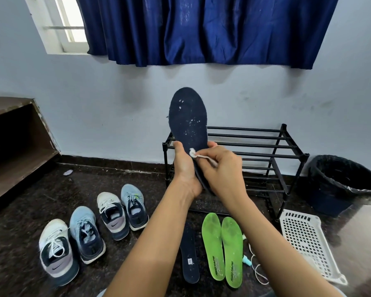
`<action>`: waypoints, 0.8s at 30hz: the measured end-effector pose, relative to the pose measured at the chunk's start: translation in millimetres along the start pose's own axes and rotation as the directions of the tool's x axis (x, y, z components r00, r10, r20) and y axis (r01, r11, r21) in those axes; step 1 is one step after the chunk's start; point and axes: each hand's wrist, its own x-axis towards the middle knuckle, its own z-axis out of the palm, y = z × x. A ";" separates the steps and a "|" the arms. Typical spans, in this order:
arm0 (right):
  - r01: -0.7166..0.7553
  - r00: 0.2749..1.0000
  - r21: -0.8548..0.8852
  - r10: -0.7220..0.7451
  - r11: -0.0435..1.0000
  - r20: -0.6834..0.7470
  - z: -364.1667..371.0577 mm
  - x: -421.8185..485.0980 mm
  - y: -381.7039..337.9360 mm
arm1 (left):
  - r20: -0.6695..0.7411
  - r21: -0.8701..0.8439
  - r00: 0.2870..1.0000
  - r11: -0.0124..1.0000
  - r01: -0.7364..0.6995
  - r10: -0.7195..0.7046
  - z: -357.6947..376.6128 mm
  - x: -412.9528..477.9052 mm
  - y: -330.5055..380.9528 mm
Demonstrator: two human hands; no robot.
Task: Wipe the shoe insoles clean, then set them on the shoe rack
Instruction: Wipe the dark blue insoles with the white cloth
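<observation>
Left hand (185, 166) holds navy insole (189, 118); right hand (220, 168) pinches wipe (193, 152)

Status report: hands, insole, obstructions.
Left hand grips navy insole upright. Right hand pinches white wipe against it. Shoe rack just behind, nothing blocking.

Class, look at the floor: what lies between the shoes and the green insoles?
One dark insole lies flat there, between the shoes and green insoles, in the head view.
</observation>
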 end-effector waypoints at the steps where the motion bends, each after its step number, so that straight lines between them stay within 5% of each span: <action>1: 0.014 1.000 0.017 -0.014 1.000 0.023 0.4 -2.2 -1.7 | -0.004 0.005 1.000 1.000 0.004 -0.004 -1.2 -0.2 0.7; 7: 0.024 0.994 -0.142 -0.039 0.990 -0.102 -5.6 8.7 10.7 | -0.016 0.028 1.000 1.000 0.007 -0.006 1.8 -3.6 -4.1; 13: 0.029 0.999 0.023 -0.030 0.999 0.022 0.2 -10.8 -5.2 | -0.013 -0.001 1.000 1.000 -0.005 0.005 -2.1 -1.8 2.3; 18: -0.029 0.992 -0.160 0.009 0.987 -0.125 -3.1 8.9 10.0 | -0.014 0.013 1.000 1.000 -0.001 0.002 4.1 -2.0 -1.8; 24: -0.030 0.999 0.066 0.031 0.997 -0.012 0.1 -3.4 -3.5 | -0.014 -0.049 1.000 0.999 0.006 -0.006 1.7 4.5 0.3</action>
